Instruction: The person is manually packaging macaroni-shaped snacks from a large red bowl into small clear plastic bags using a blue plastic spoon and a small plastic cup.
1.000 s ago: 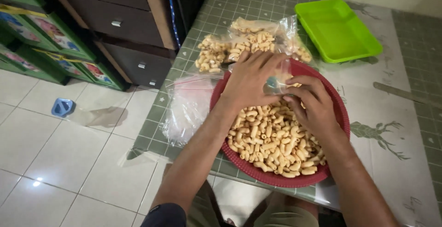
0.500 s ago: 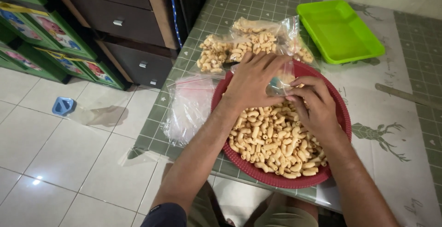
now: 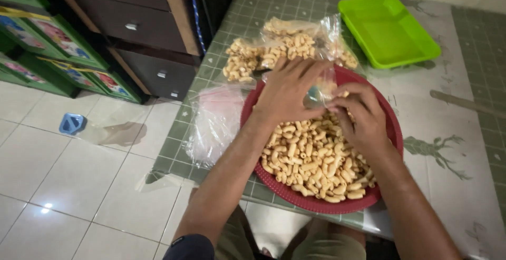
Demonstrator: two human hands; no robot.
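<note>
A stack of empty clear bags [image 3: 216, 125] lay left of the red basket [image 3: 392, 133]. Over its macaroni snacks [image 3: 311, 160], the left hand [image 3: 287, 91] pinched a small bag [image 3: 316, 95] open while the right hand [image 3: 363, 118], fingers bunched, fed pieces in.

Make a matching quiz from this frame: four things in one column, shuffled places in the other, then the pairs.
Things:
1. green tray
2. red basket
3. filled snack bags
4. empty clear bags

Places:
A. left of the basket, at the table edge
B. under both hands, holding loose snacks
C. far right of the table
D. just beyond the basket, by the drawers

Pairs: 1-C, 2-B, 3-D, 4-A
</note>
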